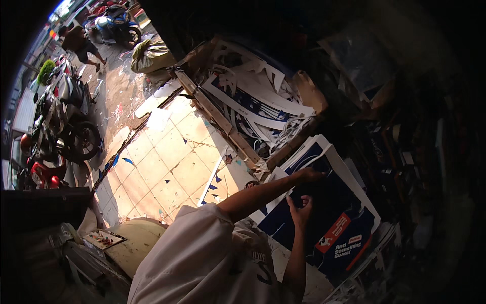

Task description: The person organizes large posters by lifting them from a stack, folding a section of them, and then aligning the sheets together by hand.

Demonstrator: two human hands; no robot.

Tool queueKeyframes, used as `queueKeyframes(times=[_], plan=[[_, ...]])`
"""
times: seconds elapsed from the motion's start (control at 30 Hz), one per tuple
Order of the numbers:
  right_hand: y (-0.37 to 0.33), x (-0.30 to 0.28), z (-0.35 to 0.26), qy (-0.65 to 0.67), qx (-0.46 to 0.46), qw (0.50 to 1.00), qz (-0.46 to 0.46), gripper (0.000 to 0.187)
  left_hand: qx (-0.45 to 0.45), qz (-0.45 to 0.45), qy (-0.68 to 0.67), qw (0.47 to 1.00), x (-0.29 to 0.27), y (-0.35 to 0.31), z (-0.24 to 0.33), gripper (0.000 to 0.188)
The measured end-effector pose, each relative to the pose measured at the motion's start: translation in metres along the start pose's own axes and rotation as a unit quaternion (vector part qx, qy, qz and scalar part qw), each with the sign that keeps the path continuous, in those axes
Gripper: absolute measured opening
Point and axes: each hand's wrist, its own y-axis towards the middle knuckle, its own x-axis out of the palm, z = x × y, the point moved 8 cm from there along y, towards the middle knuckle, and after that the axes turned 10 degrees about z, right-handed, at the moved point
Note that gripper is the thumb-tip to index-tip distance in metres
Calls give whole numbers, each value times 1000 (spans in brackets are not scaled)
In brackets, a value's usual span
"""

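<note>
Navy printed sheet [324,215], white-bordered, on top of a stack of other sheets [338,161] at right of view, under both hands. Near its lower end: orange-red panel [332,233] bearing a white emblem and small white lettering; beside it, larger white lettering [348,248] in three lines, with a small red label block [355,238] just above. Left hand [310,175] over the sheet's upper part, in shade; cannot tell whether its grip pinches anything. Right hand [302,206] nearer the body, fingers curled, thumb apart; whether it holds the sheet, cannot tell. Wood-edged bin [217,124] beyond, heaped with white and blue offcuts [253,101], one strip finely lettered. Pale shirt [192,253] with dark lettering on the front.
</note>
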Motion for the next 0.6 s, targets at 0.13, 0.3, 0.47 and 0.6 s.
queueKeyframes(times=[0.13, 0.3, 0.47, 0.6], plan=[[-18, 23, -21, -204, -90, 959, 174, 81, 110, 48, 164, 979, -9, -21, 5, 58], [-25, 61, -40, -271, -93, 918, 276, 70, 166, 7, 224, 960, -7, -46, 19, 52], [5, 24, -24, -280, -35, 931, 234, 66, 335, -90, 335, 876, 20, -35, 41, 48], [3, 5, -137, -273, -28, 914, 297, 56, 499, -14, 412, 762, -46, 8, 34, 46]])
